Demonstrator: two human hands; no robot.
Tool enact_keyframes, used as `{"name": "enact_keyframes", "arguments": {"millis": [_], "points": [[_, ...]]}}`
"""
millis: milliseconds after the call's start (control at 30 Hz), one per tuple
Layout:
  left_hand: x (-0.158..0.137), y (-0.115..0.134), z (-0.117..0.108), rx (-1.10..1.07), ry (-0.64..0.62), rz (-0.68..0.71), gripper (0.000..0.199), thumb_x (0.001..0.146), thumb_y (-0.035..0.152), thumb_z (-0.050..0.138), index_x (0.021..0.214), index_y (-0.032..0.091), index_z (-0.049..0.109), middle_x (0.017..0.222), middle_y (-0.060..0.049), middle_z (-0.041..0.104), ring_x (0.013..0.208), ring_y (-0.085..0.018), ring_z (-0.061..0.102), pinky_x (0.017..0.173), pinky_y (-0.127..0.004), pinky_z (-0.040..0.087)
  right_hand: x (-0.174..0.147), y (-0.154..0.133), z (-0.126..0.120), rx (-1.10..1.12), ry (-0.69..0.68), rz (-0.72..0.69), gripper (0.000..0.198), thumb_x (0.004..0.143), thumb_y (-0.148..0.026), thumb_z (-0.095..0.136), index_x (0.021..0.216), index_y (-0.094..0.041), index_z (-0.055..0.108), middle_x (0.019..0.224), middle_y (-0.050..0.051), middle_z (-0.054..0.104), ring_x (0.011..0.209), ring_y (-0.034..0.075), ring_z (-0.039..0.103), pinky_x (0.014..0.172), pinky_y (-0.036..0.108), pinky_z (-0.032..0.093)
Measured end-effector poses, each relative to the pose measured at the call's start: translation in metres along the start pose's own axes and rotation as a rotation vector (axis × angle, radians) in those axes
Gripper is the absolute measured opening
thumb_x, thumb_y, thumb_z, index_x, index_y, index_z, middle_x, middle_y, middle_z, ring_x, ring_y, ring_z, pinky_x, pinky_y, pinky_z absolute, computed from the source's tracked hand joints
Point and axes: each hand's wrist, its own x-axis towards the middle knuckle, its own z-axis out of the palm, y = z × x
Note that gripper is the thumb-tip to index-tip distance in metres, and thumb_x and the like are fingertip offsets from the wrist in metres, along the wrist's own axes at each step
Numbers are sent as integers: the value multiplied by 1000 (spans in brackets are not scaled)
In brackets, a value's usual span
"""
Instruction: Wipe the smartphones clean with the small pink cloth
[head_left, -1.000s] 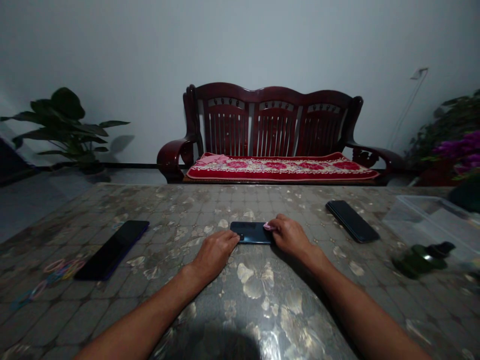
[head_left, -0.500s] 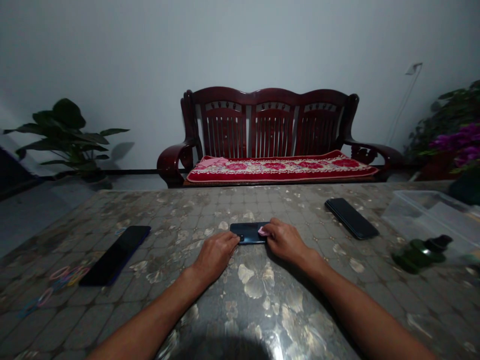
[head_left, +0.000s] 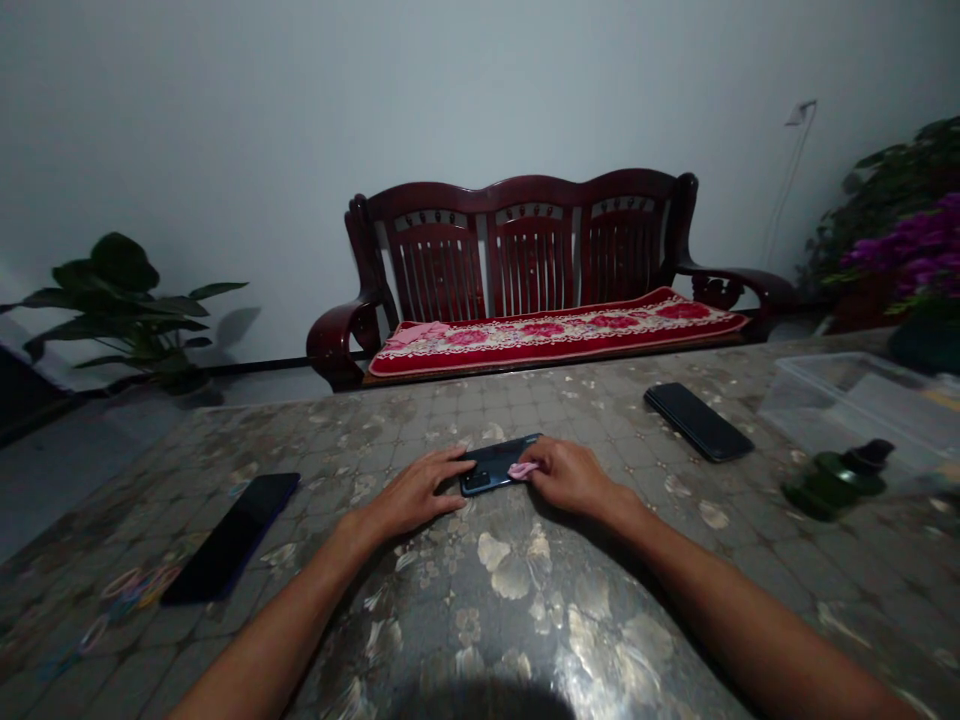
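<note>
A dark blue phone point(head_left: 495, 462) lies back side up on the table in front of me, its camera block at the left end. My left hand point(head_left: 416, 490) is at that end, thumb and fingers apart, with fingertips at the phone's far left edge and the thumb near its lower left corner. My right hand point(head_left: 566, 475) pinches a small pink cloth point(head_left: 523, 470) and presses it on the phone's back near the lower edge. The hand hides the phone's right end.
A second phone point(head_left: 232, 540) lies left beside several coloured bands point(head_left: 142, 585). Another dark phone point(head_left: 697, 420) is at right, near a green bottle point(head_left: 836, 483) and a clear plastic box point(head_left: 795, 395). A wooden bench point(head_left: 352, 330) stands beyond the patterned table point(head_left: 480, 610).
My left hand has loosened, its thumb moving away from the fingers. The phone sits more slanted, and the cloth is slightly lower on it. The view has tilted a little.
</note>
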Motion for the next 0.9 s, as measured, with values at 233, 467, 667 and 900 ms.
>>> {"name": "enact_keyframes", "arguments": {"millis": [233,467,667,900], "points": [[-13,44,10,97,85,66,40,88,23,73,128,24,68,126,-8,70,119,-27,63,110,-45,45,25,31,13,240,78,-96,28,84,-12,58,100,-22,79,97,4,76,90,18,68,80,26,48],[-5,56,20,163,153,115,41,87,26,76,127,22,68,132,-11,67,121,-28,63,108,-47,48,29,41,10,69,201,-38,28,91,-14,55,108,-23,77,97,5,71,90,17,64,80,25,46],[8,57,30,163,206,131,28,91,19,70,118,22,74,123,-10,72,112,-25,69,101,-41,54,29,32,4,-174,142,-38,28,97,-16,52,110,-22,75,103,8,68,95,19,62,79,26,43],[1,70,41,178,274,127,23,91,20,70,113,22,75,118,-9,75,107,-25,70,102,-43,54,20,26,-2,-100,-33,-245,26,84,-9,58,97,-20,77,93,5,70,88,18,63,77,25,42]]}}
